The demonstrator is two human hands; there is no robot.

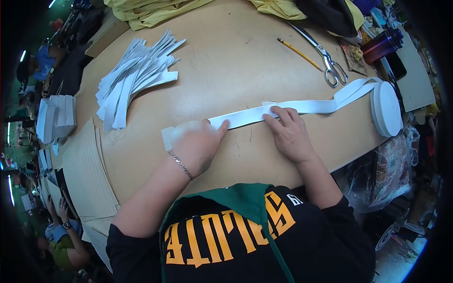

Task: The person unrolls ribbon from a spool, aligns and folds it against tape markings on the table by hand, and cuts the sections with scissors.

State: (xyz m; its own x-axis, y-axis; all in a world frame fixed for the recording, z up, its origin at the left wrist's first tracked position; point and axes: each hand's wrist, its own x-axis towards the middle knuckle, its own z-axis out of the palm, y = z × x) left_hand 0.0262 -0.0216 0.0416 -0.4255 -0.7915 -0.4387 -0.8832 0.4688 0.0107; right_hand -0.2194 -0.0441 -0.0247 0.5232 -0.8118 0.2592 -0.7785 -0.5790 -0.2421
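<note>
A long white elastic band (252, 116) lies stretched across the table, running right to a white roll (388, 109). My left hand (196, 144), with a chain bracelet on the wrist, grips the band near its left end, one fingertip pressed on top; part of this hand is blurred. Farther right, the fingers and thumb of my right hand (288, 132) hold the band against the tabletop. A small pale piece (168, 138) shows beside my left hand, and another pale tab (269, 103) sits at the band's far edge near my right fingers.
Cut white strips (137, 78) are piled at the back left. Scissors (328, 61) and a yellow pencil (300, 54) lie at the back right, near a dark bottle (382, 45). Yellow fabric (155, 12) covers the far edge; cardboard (87, 165) lies left. Other people sit beyond.
</note>
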